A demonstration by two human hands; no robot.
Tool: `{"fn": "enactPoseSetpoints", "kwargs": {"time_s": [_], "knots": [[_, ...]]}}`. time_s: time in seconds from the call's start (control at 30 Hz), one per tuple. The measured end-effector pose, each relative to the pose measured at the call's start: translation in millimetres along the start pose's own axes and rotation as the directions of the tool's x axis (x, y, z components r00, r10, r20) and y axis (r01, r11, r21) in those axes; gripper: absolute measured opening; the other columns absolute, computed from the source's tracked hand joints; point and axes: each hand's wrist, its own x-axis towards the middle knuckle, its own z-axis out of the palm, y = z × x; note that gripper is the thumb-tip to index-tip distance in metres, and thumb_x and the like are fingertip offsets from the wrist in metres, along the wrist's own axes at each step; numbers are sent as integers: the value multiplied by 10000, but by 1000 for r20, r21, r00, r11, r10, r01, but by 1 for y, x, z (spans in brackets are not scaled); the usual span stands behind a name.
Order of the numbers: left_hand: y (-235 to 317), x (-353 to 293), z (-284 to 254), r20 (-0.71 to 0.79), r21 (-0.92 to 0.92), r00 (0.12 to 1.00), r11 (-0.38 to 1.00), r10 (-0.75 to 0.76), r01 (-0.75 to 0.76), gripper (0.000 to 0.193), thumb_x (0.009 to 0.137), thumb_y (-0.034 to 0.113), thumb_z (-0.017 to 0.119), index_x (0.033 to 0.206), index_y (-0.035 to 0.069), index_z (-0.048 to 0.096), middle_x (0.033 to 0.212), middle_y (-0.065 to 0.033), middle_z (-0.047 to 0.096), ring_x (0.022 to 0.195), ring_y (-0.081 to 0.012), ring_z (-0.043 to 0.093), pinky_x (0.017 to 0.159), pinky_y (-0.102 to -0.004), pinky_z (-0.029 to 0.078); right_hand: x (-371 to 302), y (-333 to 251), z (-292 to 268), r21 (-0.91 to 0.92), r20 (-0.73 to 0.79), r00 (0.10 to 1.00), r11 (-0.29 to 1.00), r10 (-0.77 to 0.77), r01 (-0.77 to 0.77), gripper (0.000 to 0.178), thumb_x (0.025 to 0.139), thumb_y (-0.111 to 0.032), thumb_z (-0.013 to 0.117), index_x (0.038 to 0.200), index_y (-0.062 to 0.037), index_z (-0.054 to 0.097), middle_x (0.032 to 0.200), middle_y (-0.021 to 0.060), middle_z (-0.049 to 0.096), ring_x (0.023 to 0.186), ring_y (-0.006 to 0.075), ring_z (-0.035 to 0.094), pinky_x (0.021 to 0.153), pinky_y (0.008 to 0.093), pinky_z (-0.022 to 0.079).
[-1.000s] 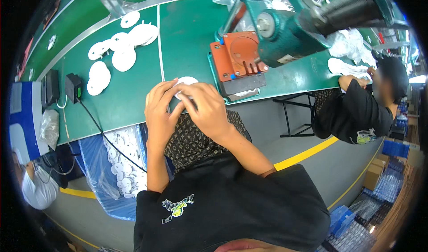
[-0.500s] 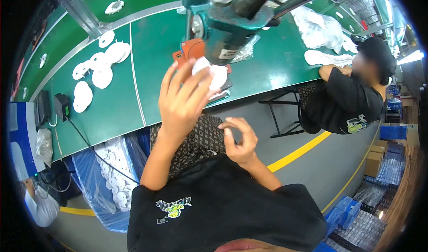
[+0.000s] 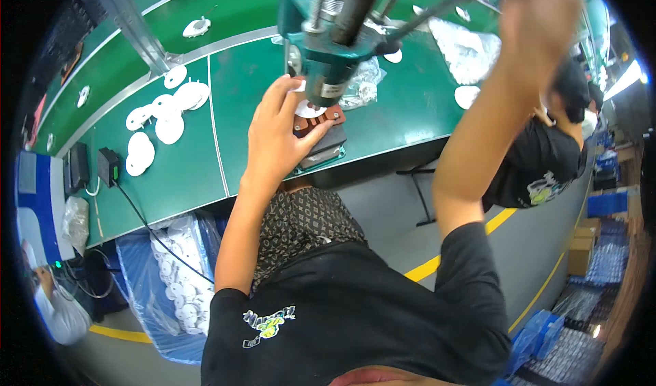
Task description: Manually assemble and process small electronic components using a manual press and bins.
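A green bench press [image 3: 335,51] stands over a red-brown fixture [image 3: 333,116] on a dark block. Under its ram lies a white plastic disc [image 3: 309,110], partly hidden by the ram and my fingers. My left hand [image 3: 273,126] curves round the disc, its thumb on the near side of the fixture and its fingers at the far left edge. At the upper right my right hand [image 3: 543,17], blurred by motion, is raised to the end of the press's long lever [image 3: 444,7] and closed around it.
Several white discs [image 3: 169,128] lie on the green bench [image 3: 266,65] to the left. A blue-lined bin [image 3: 140,277] of white parts stands below. Behind the press are clear plastic bags [image 3: 362,89]. A co-worker [image 3: 533,160] sits at the right, partly behind my right arm.
My right hand has risen from my lap to the lever at the upper right. My left hand has lowered the white disc onto the fixture under the ram.
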Motion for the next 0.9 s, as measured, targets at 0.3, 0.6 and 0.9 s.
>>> {"fn": "enactPoseSetpoints", "kwargs": {"time_s": [0.3, 0.6, 0.9], "knots": [[-13, -11, 13, -85, 14, 983, 987, 161, -161, 565, 711, 206, 805, 1215, 76, 584, 1345, -118, 536, 1254, -342, 523, 1002, -452, 440, -263, 9, -13, -113, -317, 912, 965, -261, 237, 530, 973, -303, 270, 482, -150, 397, 530, 28, 402, 542, 172, 410, 689, 398, 391], [-7, -20, 5, -113, 104, 964, 968, 241, -230, 529, 679, 175, 794, 1166, 66, 620, 1293, -141, 572, 1234, -311, 551, 1090, -529, 377, -108, -12, 25, -236, -374, 890, 955, -259, 179, 615, 946, -224, 419, 1421, 142, 284, 1487, 366, 327, 1395, 498, 341, 1174, 609, 216], [53, -95, -39, 393, -681, 823, 472, -411, 560, 309, 945, 156, 663, 1193, -14, 593, 1009, -96, 681, 979, -103, 609, 823, -285, 500, -336, 81, 73, -786, 152, 984, 592, -93, 178, 439, 668, -209, 875, 1027, -87, 655, 1262, 188, 561, 1152, 380, 558, 929, 477, 504]]}}
